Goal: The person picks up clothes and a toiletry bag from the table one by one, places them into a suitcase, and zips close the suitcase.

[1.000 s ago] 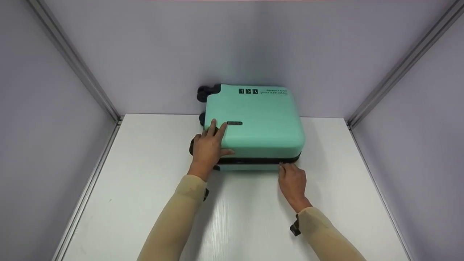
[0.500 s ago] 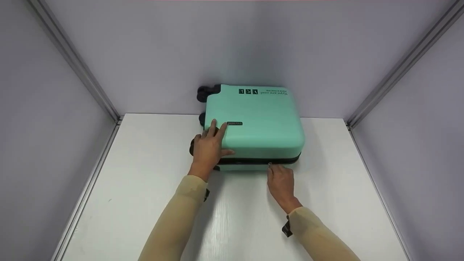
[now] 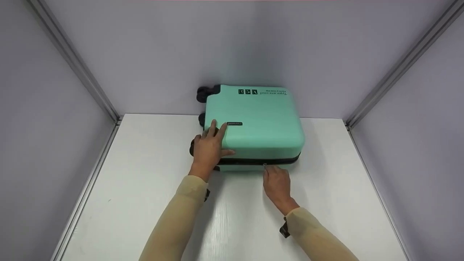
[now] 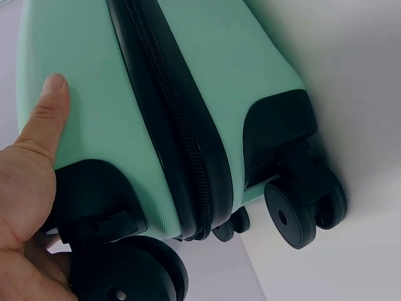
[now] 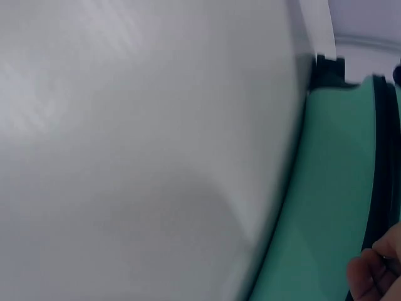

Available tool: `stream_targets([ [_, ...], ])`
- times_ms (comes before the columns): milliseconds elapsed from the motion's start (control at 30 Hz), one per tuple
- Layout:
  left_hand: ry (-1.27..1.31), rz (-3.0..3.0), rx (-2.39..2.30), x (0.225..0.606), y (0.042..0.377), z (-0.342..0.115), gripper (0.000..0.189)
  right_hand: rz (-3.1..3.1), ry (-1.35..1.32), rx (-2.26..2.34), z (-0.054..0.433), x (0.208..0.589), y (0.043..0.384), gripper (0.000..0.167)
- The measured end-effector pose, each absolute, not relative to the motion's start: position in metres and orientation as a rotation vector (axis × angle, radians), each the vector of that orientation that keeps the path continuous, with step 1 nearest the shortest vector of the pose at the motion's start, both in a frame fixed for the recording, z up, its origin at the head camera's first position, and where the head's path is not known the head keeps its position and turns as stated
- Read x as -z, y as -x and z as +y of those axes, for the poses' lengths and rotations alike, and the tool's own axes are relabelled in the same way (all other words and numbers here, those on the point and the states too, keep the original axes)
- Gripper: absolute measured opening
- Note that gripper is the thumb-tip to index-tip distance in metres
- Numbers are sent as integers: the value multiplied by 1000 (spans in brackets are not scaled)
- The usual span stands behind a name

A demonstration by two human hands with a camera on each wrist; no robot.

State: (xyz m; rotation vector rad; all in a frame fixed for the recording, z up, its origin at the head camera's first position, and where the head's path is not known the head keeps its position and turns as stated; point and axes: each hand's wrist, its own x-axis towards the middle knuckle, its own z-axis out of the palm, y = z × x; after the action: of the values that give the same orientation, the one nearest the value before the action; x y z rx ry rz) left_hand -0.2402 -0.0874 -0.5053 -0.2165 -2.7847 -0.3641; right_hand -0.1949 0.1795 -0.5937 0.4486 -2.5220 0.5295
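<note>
A mint-green suitcase [image 3: 261,116] lies flat against the back wall, wheels pointing left. Around its side runs a black zipper [image 4: 172,103]. My left hand [image 3: 207,149] rests on the suitcase's near left corner, fingers spread over the top. In the left wrist view its thumb [image 4: 47,116] lies along the green side beside a black wheel [image 4: 128,273]. At the middle of the front side, my right hand [image 3: 277,184] pinches the small zipper pull [image 3: 265,165]. Only the fingertips [image 5: 360,276] of that hand show in the right wrist view; the pull is hardly visible there.
The suitcase stands on a white table [image 3: 137,163]. Grey panels rise behind and on both sides, including the back wall [image 3: 159,58]. Metal rails [image 3: 85,181] run along the table's side edges. Another black wheel [image 4: 291,213] sits close to the table.
My right hand has slid left along the suitcase's front with the zipper pull, more slowly in the last half second. The left hand and suitcase have stayed in place.
</note>
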Motion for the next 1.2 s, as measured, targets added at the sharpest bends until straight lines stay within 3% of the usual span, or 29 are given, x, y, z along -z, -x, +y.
stream_targets([
  [800, 201, -2823, 343, 507, 242, -86, 112, -2545, -450, -549, 149, 600, 185, 14],
  [1200, 191, -2809, 308, 507, 242, -85, 113, -2543, -554, -576, 130, 597, 185, 7],
])
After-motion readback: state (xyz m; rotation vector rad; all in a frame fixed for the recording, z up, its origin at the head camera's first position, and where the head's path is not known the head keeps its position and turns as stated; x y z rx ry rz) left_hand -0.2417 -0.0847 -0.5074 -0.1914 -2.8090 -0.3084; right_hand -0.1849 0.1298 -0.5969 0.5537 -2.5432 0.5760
